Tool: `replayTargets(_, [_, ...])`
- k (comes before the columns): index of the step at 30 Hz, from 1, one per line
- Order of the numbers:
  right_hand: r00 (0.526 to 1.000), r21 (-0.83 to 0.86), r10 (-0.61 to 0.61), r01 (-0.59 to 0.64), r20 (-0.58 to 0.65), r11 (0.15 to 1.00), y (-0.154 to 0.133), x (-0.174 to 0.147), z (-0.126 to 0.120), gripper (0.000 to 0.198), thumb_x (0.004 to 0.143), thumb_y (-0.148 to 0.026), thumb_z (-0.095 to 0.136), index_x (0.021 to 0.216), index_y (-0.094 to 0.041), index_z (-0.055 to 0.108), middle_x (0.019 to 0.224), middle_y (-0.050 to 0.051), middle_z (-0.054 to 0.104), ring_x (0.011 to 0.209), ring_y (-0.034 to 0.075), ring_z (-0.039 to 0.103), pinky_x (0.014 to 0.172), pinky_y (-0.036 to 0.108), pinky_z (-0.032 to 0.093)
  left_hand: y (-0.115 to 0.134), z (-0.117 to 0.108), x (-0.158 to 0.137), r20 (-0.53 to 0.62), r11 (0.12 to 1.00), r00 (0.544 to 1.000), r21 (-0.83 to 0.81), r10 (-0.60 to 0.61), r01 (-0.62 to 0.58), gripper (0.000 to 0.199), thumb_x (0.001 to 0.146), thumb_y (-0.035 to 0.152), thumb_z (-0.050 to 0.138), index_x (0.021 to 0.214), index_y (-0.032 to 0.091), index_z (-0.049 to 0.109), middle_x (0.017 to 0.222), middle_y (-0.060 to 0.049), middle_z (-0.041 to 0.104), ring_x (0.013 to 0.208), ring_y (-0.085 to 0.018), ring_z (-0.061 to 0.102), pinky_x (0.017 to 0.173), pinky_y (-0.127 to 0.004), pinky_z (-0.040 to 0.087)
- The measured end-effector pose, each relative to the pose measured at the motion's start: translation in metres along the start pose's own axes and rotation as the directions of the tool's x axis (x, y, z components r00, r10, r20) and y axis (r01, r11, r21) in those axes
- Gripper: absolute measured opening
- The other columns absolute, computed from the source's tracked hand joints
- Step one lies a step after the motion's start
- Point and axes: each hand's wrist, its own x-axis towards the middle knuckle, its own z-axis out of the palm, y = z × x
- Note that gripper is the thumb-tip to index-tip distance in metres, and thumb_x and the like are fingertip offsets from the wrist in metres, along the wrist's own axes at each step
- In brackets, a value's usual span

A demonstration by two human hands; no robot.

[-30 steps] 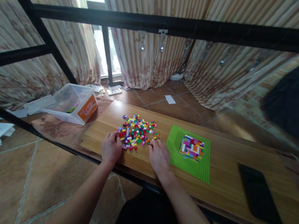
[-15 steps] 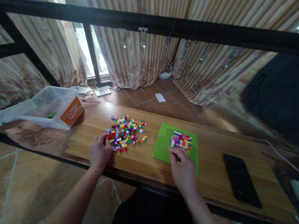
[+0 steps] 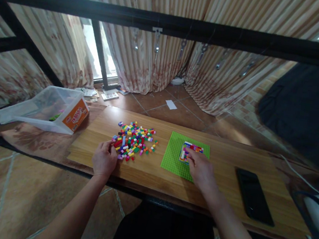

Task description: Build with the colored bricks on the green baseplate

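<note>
A pile of small coloured bricks (image 3: 134, 140) lies on the wooden board (image 3: 229, 163). My left hand (image 3: 104, 158) rests at the pile's near left edge, fingers curled and touching the bricks. To the right lies a green baseplate (image 3: 174, 156) with a block of coloured bricks (image 3: 187, 148) built on it. My right hand (image 3: 201, 169) sits over that block, fingertips on its near right part and hiding some of it. Whether it pinches a brick is hidden.
A black phone (image 3: 253, 195) lies on the board at the right. A clear plastic box (image 3: 58, 109) with an orange label stands off the board's left end. A black metal bar (image 3: 171, 24) crosses overhead. Curtains hang behind.
My right hand has moved from the pile's right edge across to the green baseplate and now lies over the built bricks. My left hand has stayed at the pile.
</note>
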Motion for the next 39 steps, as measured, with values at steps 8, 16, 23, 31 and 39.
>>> replayTargets(8, [1.0,0.012,-0.01,0.01,-0.001,1.0,0.0,0.002,0.006,0.037,0.084,-0.02,0.046,0.117,-0.022,0.063,0.097,0.008,0.07,0.091,0.024,0.064,0.086,0.043,0.049,0.001,0.0,-0.001,-0.005,1.0,1.0,-0.01,-0.005,0.005,0.025,0.084,0.022,0.048,0.099,0.019,0.067,0.098,-0.009,0.065,0.09,-0.022,0.061,0.08,-0.033,0.048])
replayTargets(16, [0.994,0.058,0.078,-0.074,-0.073,0.996,0.0,-0.004,-0.006,0.033,0.088,-0.03,0.045,0.115,-0.022,0.062,0.102,0.008,0.069,0.09,0.023,0.064,0.083,0.041,0.05,0.0,0.0,-0.001,0.004,1.0,1.0,-0.008,0.002,-0.002,0.025,0.085,0.022,0.047,0.1,0.018,0.067,0.097,-0.009,0.065,0.089,-0.022,0.061,0.079,-0.032,0.047])
replayTargets(23, [0.967,0.006,0.139,-0.141,-0.212,0.99,0.003,-0.006,-0.003,0.037,0.088,-0.044,0.048,0.11,-0.018,0.064,0.11,0.013,0.065,0.106,0.026,0.055,0.095,0.045,0.041,-0.001,0.001,-0.002,-0.004,1.0,1.0,-0.011,0.001,-0.001,0.025,0.085,0.022,0.047,0.1,0.018,0.067,0.098,-0.009,0.066,0.089,-0.022,0.061,0.079,-0.032,0.047])
replayTargets(31, [0.94,0.055,0.24,-0.234,-0.243,0.971,0.002,-0.004,0.015,0.035,0.084,-0.041,0.053,0.105,-0.016,0.066,0.113,0.015,0.062,0.111,0.027,0.05,0.097,0.048,0.036,-0.001,0.001,-0.001,-0.001,1.0,1.0,0.0,-0.005,0.005,0.025,0.085,0.021,0.048,0.1,0.018,0.067,0.099,-0.009,0.065,0.09,-0.022,0.061,0.079,-0.032,0.048])
replayTargets(39, [0.923,0.123,0.299,-0.277,-0.241,0.953,0.004,-0.002,0.017,0.037,0.08,-0.043,0.058,0.103,-0.016,0.066,0.111,0.014,0.061,0.108,0.026,0.051,0.097,0.046,0.035,0.0,0.001,-0.001,-0.004,1.0,1.0,0.011,-0.001,0.001,0.025,0.086,0.023,0.047,0.1,0.019,0.067,0.099,-0.008,0.066,0.089,-0.022,0.061,0.077,-0.032,0.047])
